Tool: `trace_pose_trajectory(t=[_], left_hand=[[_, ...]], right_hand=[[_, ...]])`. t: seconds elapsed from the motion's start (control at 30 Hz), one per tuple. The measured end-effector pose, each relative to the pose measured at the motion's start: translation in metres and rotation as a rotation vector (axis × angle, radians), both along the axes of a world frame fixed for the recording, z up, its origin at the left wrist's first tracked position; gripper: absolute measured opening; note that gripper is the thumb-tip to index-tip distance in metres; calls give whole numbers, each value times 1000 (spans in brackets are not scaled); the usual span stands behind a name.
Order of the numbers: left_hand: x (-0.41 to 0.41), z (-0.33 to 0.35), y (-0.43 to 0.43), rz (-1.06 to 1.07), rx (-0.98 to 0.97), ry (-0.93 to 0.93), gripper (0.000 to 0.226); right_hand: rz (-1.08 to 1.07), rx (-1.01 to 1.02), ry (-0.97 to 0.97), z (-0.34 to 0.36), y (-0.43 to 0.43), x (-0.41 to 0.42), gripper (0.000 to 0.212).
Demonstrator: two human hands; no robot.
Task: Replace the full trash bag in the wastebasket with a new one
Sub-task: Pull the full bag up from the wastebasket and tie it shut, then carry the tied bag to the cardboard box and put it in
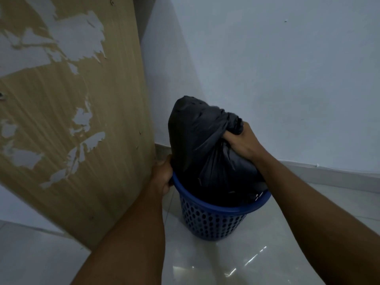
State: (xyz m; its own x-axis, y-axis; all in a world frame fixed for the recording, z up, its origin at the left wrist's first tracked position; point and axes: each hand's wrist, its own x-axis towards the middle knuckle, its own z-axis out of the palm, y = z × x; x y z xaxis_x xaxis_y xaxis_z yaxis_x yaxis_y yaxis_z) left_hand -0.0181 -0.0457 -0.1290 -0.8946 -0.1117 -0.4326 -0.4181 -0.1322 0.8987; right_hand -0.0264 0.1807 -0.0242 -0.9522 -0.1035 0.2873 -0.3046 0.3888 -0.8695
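A full black trash bag (pixel 201 145) bulges out of a blue perforated wastebasket (pixel 213 221) that stands on the floor. The bag's top is twisted into a knot at its upper right. My right hand (pixel 242 140) is closed around that knotted neck. My left hand (pixel 162 175) grips the basket's rim on its left side, fingers curled over the edge next to the bag. The lower part of the bag is hidden inside the basket.
A worn wooden panel (pixel 82 120) with peeling veneer stands close on the left, nearly touching the basket. White walls (pixel 287 79) meet in a corner behind it. Glossy white floor tiles (pixel 236 264) stretch toward me and to the right.
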Motion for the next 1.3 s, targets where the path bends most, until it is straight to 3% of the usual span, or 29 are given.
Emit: trace_pose_trajectory(t=[0.1, 0.33, 0.4, 0.5, 0.53, 0.6, 0.67, 0.73, 0.87, 0.93, 1.07, 1.17, 1.3], left_hand=[[6, 4, 3, 19, 4, 25, 39], [9, 16, -1, 1, -88, -29, 49], [0, 11, -7, -30, -178, -25, 65], [-16, 17, -9, -36, -275, -23, 117], [-8, 40, -1, 16, -264, 31, 114], [13, 101, 21, 101, -265, 230, 76], [26, 149, 41, 138, -297, 443, 59], [29, 192, 53, 162, -350, 665, 63], [23, 297, 75, -28, -599, 959, 77], [19, 359, 84, -105, -750, 983, 76], [10, 471, 85, -225, -886, 913, 53], [11, 560, 83, -179, -785, 957, 30], [15, 678, 79, -19, -708, 983, 39]], right_hand=[[-136, -130, 72, 28, -1, 1, 7], [-377, -396, 226, 104, 4, 10, 26], [-377, -365, 238, 113, 3, 13, 22], [-375, -304, 168, 120, -1, 12, 8], [-369, -304, 110, 123, -3, 12, 8], [-337, -323, -29, 131, -3, 10, 14], [-298, -338, -143, 142, -4, 11, 17], [-225, -353, -188, 160, -6, 15, 19], [-162, -352, -295, 219, -1, 25, 16], [-142, -350, -349, 266, 4, 30, 20], [-124, -366, -389, 386, 12, 37, 14], [-60, -272, -373, 485, 19, 40, 13], [85, -220, -424, 610, 24, 57, 23]])
